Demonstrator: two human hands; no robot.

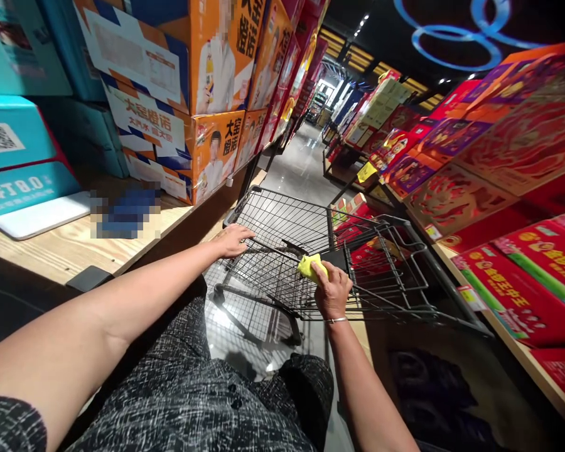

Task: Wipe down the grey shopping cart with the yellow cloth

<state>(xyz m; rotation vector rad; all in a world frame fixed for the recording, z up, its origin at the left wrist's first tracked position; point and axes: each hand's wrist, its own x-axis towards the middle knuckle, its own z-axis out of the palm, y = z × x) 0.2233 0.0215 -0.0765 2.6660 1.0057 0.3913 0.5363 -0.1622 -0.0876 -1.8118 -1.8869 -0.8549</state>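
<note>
A black wire shopping cart (282,220) stands in front of me in the aisle, its basket showing only bare wire mesh. My left hand (235,241) is closed around the left end of the cart's handle bar (275,250). Farther right along the same bar, my right hand (333,285) grips a crumpled yellow cloth (312,267), which touches the handle. A thin bracelet circles my right wrist. Part of the bar is covered by the cloth and fingers.
Orange drink cartons (219,150) are stacked on a wooden display table (179,226) at left, beside a blurred dark-blue item (127,213) and a white tablet-like slab (42,215). Red gift boxes (513,282) line the right shelf. The tiled aisle (296,154) runs ahead between displays.
</note>
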